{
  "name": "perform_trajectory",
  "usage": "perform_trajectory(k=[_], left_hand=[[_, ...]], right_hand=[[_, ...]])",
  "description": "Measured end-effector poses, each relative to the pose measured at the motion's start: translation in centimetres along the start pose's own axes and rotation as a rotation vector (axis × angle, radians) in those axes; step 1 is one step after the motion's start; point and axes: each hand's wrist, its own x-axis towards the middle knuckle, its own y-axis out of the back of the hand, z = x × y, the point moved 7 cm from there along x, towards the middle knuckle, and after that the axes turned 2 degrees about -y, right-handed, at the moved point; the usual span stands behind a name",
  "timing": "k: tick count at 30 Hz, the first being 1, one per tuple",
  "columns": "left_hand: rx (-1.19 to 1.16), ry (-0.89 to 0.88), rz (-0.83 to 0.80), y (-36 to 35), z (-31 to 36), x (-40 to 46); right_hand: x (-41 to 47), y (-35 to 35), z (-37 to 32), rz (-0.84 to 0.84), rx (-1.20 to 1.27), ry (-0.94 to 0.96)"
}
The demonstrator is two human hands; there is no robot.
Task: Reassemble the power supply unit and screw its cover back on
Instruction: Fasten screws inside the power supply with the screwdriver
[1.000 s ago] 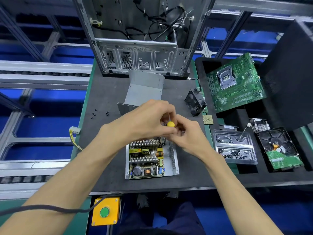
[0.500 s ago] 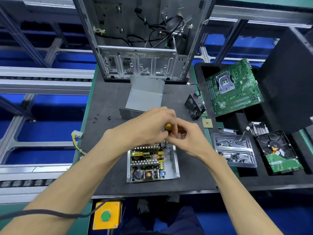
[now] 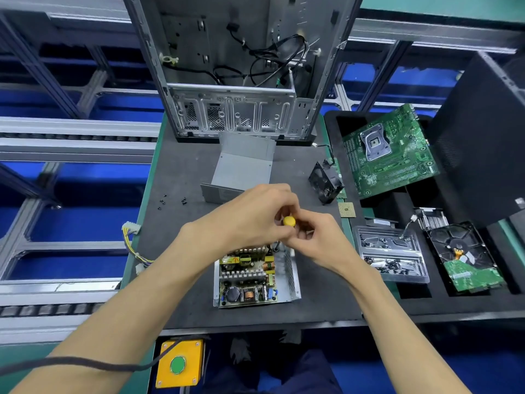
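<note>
No legible text, brand, number or sign made out anywhere, printing on the boards and labels too small and blurred.

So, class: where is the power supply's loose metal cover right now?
The cover lies on the black mat, centre of the head view, between the computer case and the hands, left of the black fan.

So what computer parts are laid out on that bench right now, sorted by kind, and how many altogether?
Open power supply unit: 1
Loose grey metal cover: 1
Empty computer case: 1
Green motherboard: 1
Black fan: 1
Processor chip: 1
Hard drive: 1
Clear screw tray: 1
Total: 8
</note>
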Motion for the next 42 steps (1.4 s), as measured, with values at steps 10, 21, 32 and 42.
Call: perform_trajectory(k=[10,21,32,42], left_hand=[[-0.007,0.004,-0.013,0.0,0.0,0.0],[-0.261,0.091,0.290,2.6,-3.1,-2.0],[-0.394,0.606,0.572,6.9,-14.9,-8.9],[-0.339,0.961,0.604,4.8,-22.6,-15.3]], right_hand=[[0.5,0.1,-0.1,0.065,-0.036,-0.019],[1.7,1.8,-3.1,0.192,-0.008,0.120],[5.8,-1.5,-5.1,0.105,0.499,-0.052],[9.4,-7.5,-4.8,-0.119,0.466,-0.142]])
